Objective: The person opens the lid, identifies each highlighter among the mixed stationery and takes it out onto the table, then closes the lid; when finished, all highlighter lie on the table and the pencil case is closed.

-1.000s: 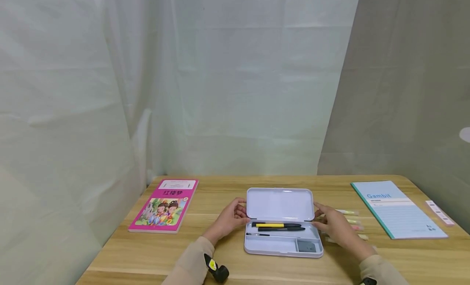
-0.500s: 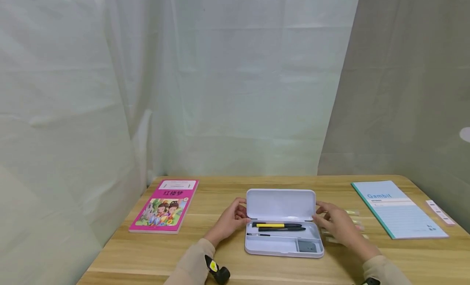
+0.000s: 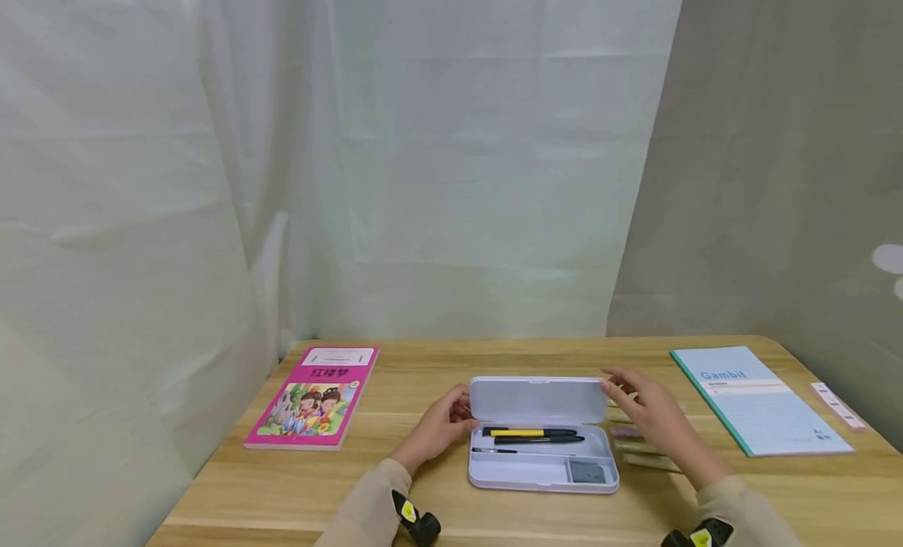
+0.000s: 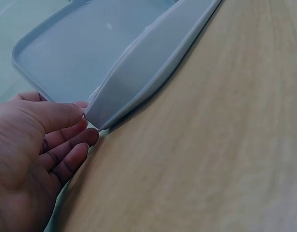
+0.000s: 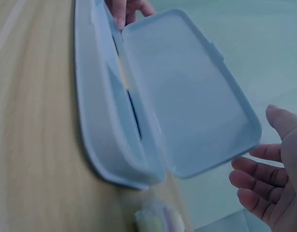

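Observation:
A white pencil case [image 3: 518,476] lies on the table with its lid [image 3: 536,406] raised on the far side. Inside are a black-and-yellow pen [image 3: 522,432], a black pen [image 3: 539,440], a thin brush-like stick [image 3: 495,451] and a grey block [image 3: 587,472] in a small compartment. My left hand [image 3: 439,428] pinches the case's left hinge corner, its thumb [image 4: 66,116] on the edge. At the lid's upper right corner is my right hand [image 3: 652,410]; in the right wrist view its fingers [image 5: 252,181] are loosely bent, the thumb apart from the lid.
Several pale marker-like sticks [image 3: 638,447] lie right of the case, partly behind the right hand. A pink book [image 3: 310,410] rests at the left. A light blue notebook [image 3: 769,410] and a pale strip [image 3: 838,406] lie at the right. Fabric [image 3: 451,179] hangs behind the table.
My right hand has moved up from beside the hinge to the lid's upper corner. In the head view the lid's top edge sits lower and its inner face looks shorter. My left hand stays put.

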Demonstrator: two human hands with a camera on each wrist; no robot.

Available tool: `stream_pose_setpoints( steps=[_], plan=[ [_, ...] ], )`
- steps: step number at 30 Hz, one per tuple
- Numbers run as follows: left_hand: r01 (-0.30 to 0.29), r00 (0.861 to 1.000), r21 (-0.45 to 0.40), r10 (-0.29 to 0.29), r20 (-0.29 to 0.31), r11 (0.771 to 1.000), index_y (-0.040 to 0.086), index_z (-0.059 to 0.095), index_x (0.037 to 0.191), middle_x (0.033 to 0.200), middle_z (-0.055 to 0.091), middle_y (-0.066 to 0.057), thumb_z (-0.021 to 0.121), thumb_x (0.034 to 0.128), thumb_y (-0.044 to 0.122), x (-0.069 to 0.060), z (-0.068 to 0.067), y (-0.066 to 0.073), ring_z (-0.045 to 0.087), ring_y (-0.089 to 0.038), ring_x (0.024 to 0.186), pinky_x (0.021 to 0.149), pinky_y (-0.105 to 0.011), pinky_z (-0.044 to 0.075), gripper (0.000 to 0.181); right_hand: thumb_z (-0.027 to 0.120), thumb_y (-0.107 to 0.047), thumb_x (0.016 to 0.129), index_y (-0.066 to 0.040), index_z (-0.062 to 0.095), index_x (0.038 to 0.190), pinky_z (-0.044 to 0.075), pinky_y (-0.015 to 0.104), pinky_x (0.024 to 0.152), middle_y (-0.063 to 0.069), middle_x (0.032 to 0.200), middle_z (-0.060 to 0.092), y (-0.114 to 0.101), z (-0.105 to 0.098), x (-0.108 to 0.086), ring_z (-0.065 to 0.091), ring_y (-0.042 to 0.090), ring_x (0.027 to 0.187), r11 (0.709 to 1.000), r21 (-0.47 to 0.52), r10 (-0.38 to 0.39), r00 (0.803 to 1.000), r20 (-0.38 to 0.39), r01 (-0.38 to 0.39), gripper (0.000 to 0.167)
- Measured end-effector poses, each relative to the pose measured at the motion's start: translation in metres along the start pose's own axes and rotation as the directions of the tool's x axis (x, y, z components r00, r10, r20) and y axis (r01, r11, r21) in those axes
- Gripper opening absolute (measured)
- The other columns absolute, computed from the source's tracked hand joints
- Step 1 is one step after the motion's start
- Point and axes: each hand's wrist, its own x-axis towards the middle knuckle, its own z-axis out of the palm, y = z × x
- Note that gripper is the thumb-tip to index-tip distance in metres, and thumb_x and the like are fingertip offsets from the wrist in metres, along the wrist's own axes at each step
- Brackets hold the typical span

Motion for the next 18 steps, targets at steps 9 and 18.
stream_pose_setpoints(
  steps=[9,18],
  plan=[
    [-0.032,0.999,0.024,0.032,0.004,0.999,0.006,0.057,0.111,0.104,0.063,-0.013,0.064,0.0893,0.004,-0.001,0.001,0.0,0.059,-0.016,0.092,0.076,-0.02,0.047,0.022,0.057,-0.029,0.097,-0.001,0.062,0.122,0.049,0.031,0.068,0.008,0.098,0.068,-0.014,0.001,0.008,0.061,0.018,0.086,1.0,-0.009,0.007,1.0,0.026,-0.007,0.038],
    [-0.043,0.999,0.028,0.043,0.005,0.999,0.008,0.058,0.109,0.101,0.063,-0.011,0.064,0.0896,0.005,-0.001,0.0,0.001,0.058,-0.012,0.088,0.075,-0.019,0.047,0.021,0.056,-0.033,0.097,-0.004,0.064,0.121,0.049,0.026,0.067,0.003,0.097,0.068,-0.014,0.003,0.002,0.058,0.012,0.085,1.0,0.016,0.013,0.998,0.06,-0.014,0.039]
  ],
)
